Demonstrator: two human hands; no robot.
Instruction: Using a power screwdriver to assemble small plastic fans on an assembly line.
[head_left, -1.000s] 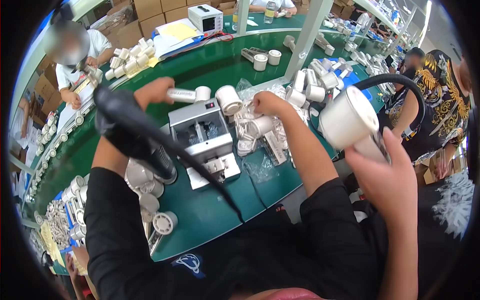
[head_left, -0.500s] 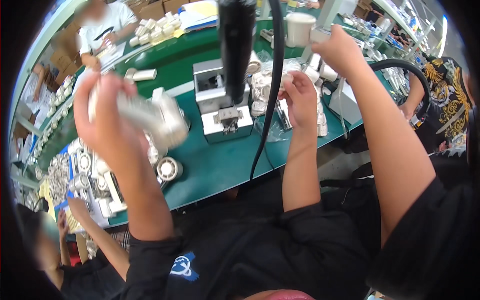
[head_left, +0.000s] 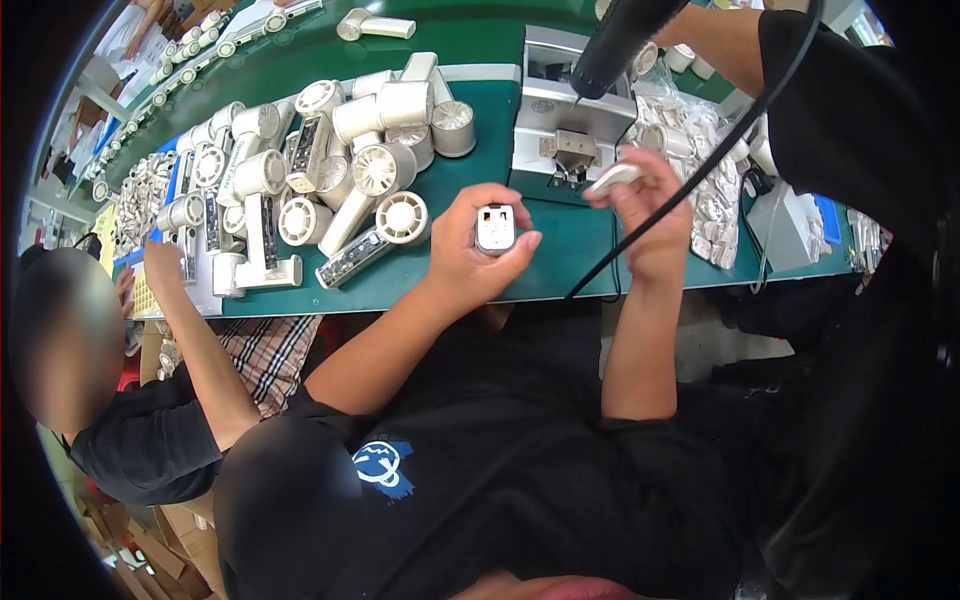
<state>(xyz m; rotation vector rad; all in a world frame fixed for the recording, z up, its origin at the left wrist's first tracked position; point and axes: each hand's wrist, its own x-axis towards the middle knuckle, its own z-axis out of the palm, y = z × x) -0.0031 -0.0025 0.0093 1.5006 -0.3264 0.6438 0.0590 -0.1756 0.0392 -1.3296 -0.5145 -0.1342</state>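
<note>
My left hand point(head_left: 470, 250) is closed around a white handheld fan point(head_left: 495, 232). The end of its handle faces up and shows slots and small holes; the rest is hidden below my fingers. To the right, my right hand point(head_left: 650, 215) pinches a small white oval cover point(head_left: 614, 178) between thumb and fingers, apart from the fan. Just beyond the cover stands a grey metal fixture point(head_left: 570, 110) with a small clamp block on its front. A black electric screwdriver point(head_left: 620, 45) hangs over the fixture.
Handheld fans point(head_left: 380, 170) lie heaped on the green table point(head_left: 470, 85) at left, some with open handles. Clear bags of white parts point(head_left: 690, 190) lie right of the fixture. A black cable point(head_left: 700, 170) crosses near my right hand. Co-workers' arms point(head_left: 205, 340) reach in at left and upper right.
My left hand has come down from the left with the fan and turned its handle end up. My right hand still pinches the white cover. My view has shifted, and the right co-worker's hand has left it.
</note>
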